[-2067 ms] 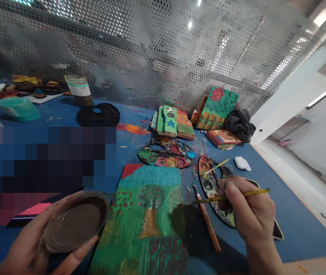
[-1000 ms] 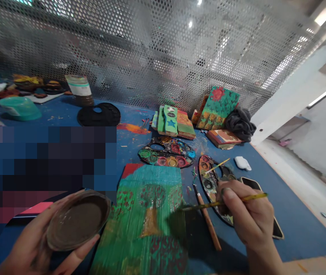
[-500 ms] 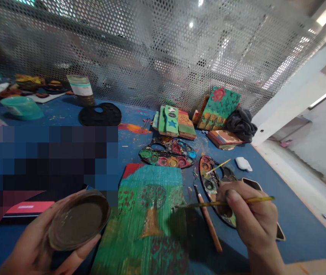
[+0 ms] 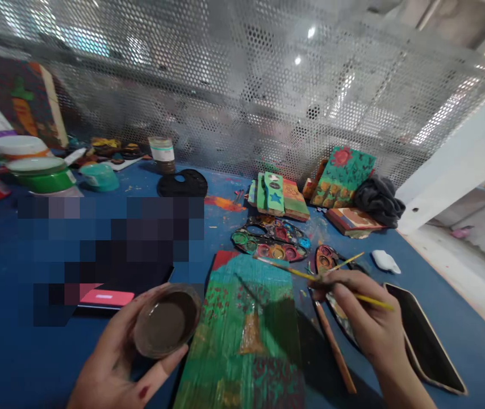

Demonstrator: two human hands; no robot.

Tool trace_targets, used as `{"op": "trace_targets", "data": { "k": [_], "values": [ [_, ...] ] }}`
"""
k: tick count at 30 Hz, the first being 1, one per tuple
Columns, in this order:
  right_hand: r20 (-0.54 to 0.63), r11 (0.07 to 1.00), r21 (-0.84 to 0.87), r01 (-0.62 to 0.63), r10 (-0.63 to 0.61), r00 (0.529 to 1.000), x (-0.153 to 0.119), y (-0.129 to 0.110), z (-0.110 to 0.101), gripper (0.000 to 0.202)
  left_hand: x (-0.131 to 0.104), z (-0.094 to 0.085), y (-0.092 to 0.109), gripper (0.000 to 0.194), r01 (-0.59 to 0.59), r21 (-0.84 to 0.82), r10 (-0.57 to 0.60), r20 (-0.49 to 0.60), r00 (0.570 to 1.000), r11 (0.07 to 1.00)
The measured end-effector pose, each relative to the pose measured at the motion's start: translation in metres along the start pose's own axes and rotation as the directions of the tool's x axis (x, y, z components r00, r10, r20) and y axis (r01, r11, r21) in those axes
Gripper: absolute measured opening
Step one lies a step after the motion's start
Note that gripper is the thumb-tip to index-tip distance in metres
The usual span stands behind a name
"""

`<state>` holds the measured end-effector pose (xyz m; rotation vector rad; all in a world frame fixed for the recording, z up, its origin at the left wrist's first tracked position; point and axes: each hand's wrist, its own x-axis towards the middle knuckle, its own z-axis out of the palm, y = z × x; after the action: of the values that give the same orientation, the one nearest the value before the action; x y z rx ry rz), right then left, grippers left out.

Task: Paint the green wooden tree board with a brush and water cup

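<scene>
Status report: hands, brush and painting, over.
Left hand holds brown dish. Right hand grips brush, tip over painting. Spare brush lies beside painting, nothing blocking.

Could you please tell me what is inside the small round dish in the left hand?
The dish, cupped in the left hand, holds murky brown liquid up near its rim. The liquid is opaque, so the dish's bottom is hidden.

The painted board [image 4: 251, 329], showing a tree on green, lies on the blue table [image 4: 21, 341]. Just left of the board, the left hand [image 4: 118, 358] cups a round dish of brown liquid [image 4: 166, 322]. Right of the board, the right hand [image 4: 366, 324] pinches a thin yellow brush [image 4: 323, 279] whose tip hangs over the board's upper edge. Beyond the board sits a paint palette [image 4: 271, 237].
</scene>
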<state>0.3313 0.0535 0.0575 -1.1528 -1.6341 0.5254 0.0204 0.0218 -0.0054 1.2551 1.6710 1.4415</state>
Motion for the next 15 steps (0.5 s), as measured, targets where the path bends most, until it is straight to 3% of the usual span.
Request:
{"op": "trace_targets", "data": {
  "k": [3,6,11,15],
  "values": [
    [0.19,0.99,0.123,-0.061,0.037,0.981,0.002,-0.005,0.012,0.029,-0.001,-0.001,-0.002,0.057,0.002,-0.049,0.001,0.052,0.999,0.999],
    [0.293,0.988,0.126,-0.087,0.046,0.955,0.0,-0.004,0.021,0.035,-0.001,-0.005,-0.008,0.059,-0.018,-0.04,0.02,0.072,0.997,0.999],
    [0.363,0.989,0.093,-0.116,0.075,0.929,-0.004,-0.002,0.029,0.034,-0.005,-0.011,-0.011,0.058,-0.077,0.059,0.07,0.112,0.991,0.995],
    [0.354,0.993,0.073,-0.096,0.064,0.933,-0.005,-0.005,0.029,0.037,-0.008,-0.01,-0.01,0.056,-0.108,0.081,0.099,0.109,0.989,0.991]
  ]
}}
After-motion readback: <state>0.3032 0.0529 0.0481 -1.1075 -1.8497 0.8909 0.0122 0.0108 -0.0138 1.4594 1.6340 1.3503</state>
